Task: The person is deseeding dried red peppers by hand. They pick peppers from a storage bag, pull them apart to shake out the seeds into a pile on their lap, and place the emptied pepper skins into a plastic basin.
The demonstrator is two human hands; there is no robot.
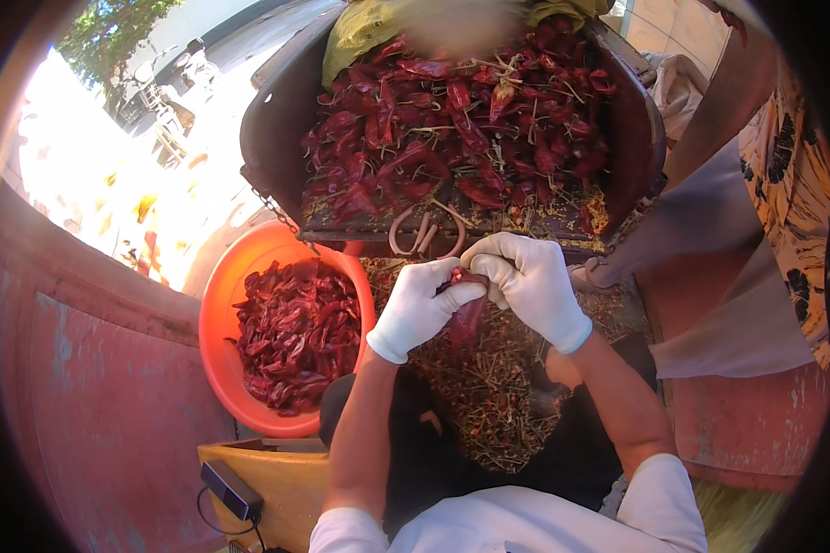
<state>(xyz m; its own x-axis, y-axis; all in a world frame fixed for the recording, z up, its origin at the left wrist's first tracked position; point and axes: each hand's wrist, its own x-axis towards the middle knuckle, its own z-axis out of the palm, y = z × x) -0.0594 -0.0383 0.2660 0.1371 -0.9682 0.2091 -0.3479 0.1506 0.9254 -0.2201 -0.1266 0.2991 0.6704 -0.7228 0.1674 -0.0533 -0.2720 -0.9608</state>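
Note:
Both my hands wear white knit gloves and meet in front of the metal trough's near edge. My left hand [425, 301] holds a dried red chili pepper [467, 314], its body hanging below the thumb. My right hand [526, 280] has its fingers bent at the top end of that pepper; whether they pinch anything is hidden. Just beyond the hands, a dark metal trough [633, 131] holds a heap of dried red peppers [422, 131] with stems. At left, an orange plastic tub [214, 352] contains more dried red peppers [297, 339]. Orange-handled scissors [404, 231] lie at the trough's near edge.
Stems and seeds [505, 408] cover the floor between my knees. A wooden box [277, 477] with a small black device [232, 489] on it stands at lower left. A chain [277, 211] hangs beside the trough. A yellow sack [360, 41] lies at the trough's far end.

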